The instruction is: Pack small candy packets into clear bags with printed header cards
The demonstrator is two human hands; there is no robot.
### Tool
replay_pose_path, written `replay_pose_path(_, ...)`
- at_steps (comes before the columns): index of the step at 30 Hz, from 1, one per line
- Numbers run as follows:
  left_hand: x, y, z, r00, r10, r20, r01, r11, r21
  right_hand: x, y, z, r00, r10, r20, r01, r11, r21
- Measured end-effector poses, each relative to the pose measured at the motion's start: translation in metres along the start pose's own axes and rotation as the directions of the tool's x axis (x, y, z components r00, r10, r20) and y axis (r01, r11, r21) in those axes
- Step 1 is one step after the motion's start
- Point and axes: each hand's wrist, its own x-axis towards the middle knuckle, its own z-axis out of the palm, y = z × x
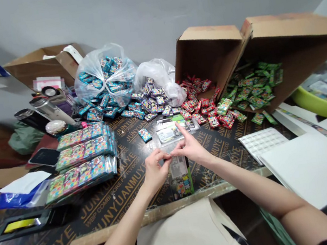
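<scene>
A flat clear plastic bag (pixel 179 167) with a dark, colourfully printed, green-edged lower part (pixel 182 187) lies before me near the table's front edge. My left hand (pixel 157 167) pinches at the bag's upper end, thumb against fingertips. Meeting it there, my right hand (pixel 192 147) pinches too, its index finger stretched forward. The fingertips hide the exact spot they hold. Just beyond my hands rests a stack of similar clear bags (pixel 169 133) with printed inserts. One small blue box (pixel 145 135) lies alone to the left of that stack.
Small blue boxes fill a clear bag (pixel 104 80); purple boxes (pixel 155 99) spill beside it. Red boxes (pixel 199 105) and green boxes (pixel 257 84) spill from tipped cartons (pixel 208 36). Wrapped packs (pixel 79 159) are stacked left, near steel flasks (pixel 49 109). White sheets (pixel 314 165) lie right.
</scene>
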Motion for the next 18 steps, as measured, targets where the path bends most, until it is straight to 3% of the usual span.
replay_pose_path(7,-0.001,-0.001,0.001,1.0,0.002,-0.001,-0.002,1.0,-0.001,0.003,0.007,0.0,0.999,-0.02,-0.041,0.022,0.999,0.033)
replay_pose_path(11,-0.002,-0.003,0.002,1.0,0.01,-0.002,-0.01,1.0,0.004,0.002,0.01,0.003,0.992,-0.097,-0.083,0.091,0.993,-0.074)
replay_pose_path(15,-0.001,-0.007,0.003,1.0,0.009,-0.016,-0.008,0.999,0.04,-0.01,-0.003,0.01,0.942,-0.26,-0.212,0.2,0.943,-0.267)
replay_pose_path(18,0.001,-0.009,0.003,1.0,0.006,-0.016,-0.005,0.997,0.08,-0.018,-0.018,0.01,0.915,-0.301,-0.269,0.22,0.93,-0.293)
